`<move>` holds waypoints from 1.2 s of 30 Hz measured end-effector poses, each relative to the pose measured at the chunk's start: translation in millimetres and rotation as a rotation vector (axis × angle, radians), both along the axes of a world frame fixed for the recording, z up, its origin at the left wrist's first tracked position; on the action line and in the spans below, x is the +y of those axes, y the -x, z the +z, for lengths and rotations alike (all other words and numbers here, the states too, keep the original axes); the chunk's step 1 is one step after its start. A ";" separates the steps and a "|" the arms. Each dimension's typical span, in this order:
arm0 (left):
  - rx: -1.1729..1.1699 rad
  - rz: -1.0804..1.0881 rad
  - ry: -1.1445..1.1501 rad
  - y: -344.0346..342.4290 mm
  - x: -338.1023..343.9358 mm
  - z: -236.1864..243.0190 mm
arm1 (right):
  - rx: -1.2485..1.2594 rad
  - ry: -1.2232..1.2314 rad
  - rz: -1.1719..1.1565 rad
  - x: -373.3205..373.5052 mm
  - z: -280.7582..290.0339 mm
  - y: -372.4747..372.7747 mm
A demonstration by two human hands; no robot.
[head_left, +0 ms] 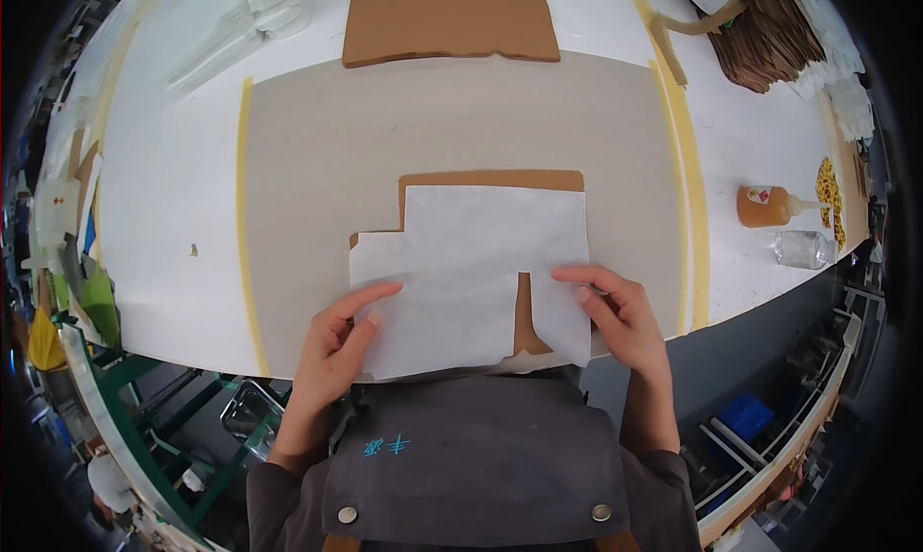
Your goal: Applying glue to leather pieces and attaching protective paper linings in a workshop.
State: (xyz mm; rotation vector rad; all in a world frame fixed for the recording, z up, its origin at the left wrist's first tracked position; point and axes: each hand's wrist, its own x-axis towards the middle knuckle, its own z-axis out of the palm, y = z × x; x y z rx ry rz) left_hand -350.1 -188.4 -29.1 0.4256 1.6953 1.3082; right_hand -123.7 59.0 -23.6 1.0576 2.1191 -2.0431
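amber bottle (pixel 766 207) w/ white-red label, table's right edge, clear bottle (pixel 803 249) beside it
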 end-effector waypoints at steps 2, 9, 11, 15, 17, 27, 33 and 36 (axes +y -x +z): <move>-0.206 0.041 -0.031 7.4 -4.1 2.4 | 0.005 0.030 0.037 4.9 -5.4 -5.0; -0.212 0.028 -0.022 6.7 -2.9 1.5 | 0.023 0.110 -0.060 -0.8 4.0 1.7; -0.145 -0.017 0.007 7.6 -2.8 3.9 | 0.043 0.094 -0.062 -1.9 0.0 2.0; 0.042 -0.149 0.097 12.1 6.5 13.1 | 0.099 -0.044 -0.045 -2.9 -7.1 14.5; 0.028 -0.159 0.074 12.5 5.4 8.6 | 0.085 -0.064 -0.044 -5.3 -6.5 22.9; -0.001 -0.071 0.013 12.0 5.9 4.6 | 0.192 -0.107 -0.136 3.7 -8.4 37.1; 0.000 -0.091 0.077 9.7 2.9 2.3 | 0.007 -0.041 -0.051 2.7 -5.3 33.6; -0.055 -0.078 0.102 11.0 1.5 5.7 | -0.040 -0.031 -0.054 1.1 -3.5 32.9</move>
